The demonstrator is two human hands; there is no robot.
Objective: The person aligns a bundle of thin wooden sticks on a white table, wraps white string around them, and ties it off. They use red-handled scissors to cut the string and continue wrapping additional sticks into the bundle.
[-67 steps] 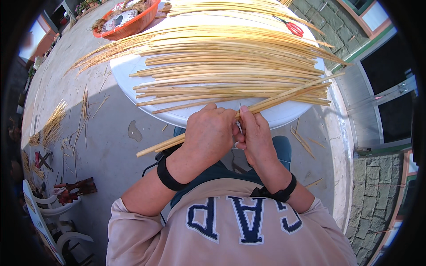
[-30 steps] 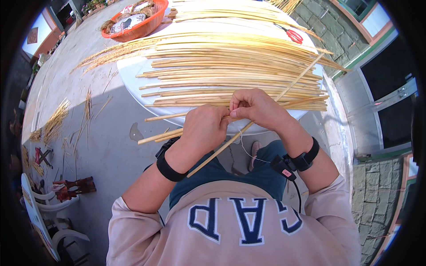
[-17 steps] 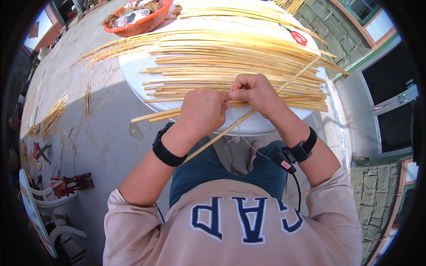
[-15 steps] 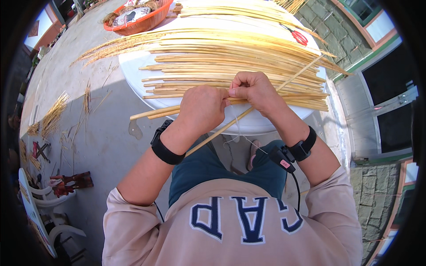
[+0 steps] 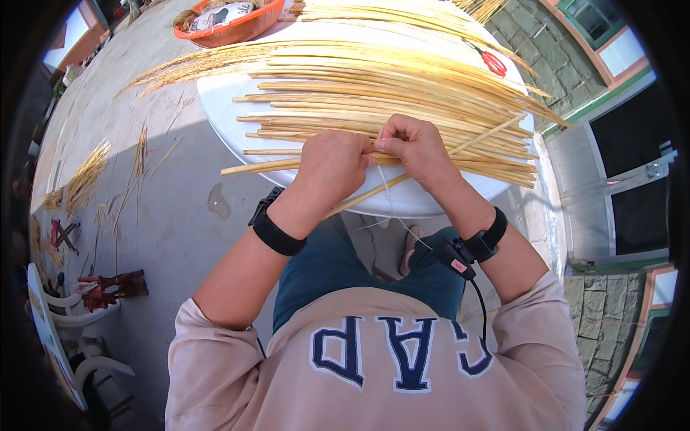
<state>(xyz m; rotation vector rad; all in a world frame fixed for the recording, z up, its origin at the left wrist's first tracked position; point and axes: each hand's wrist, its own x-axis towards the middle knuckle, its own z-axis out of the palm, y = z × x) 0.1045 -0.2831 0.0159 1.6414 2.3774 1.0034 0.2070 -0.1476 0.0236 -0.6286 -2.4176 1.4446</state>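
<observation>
My left hand [image 5: 334,164] and right hand [image 5: 415,149] meet over the near edge of a round white table. Both have thumb and fingers pinched together around a thin white string [image 5: 386,183], whose loose ends hang below the table edge. The pinched part of the string is mostly hidden by my fingers. Beneath my hands lie pale straw-coloured stalks [image 5: 259,167], reaching out past my left hand. One single stalk [image 5: 370,192] runs diagonally under my right hand, crossing the others. Behind them, many long stalks [image 5: 323,86] lie side by side.
Red-handled scissors [image 5: 494,63] lie at the table's far right. An orange basket [image 5: 241,25] with a bag in it stands at the far left. Dry brush bundles [image 5: 88,172] and a small reddish-brown folding stool [image 5: 111,289] are on the floor at left.
The diagonal stalk now lies flatter, its near end closer to the table. The stalk ends beyond my left hand have moved slightly farther away. My hands remain close together, pinching.
</observation>
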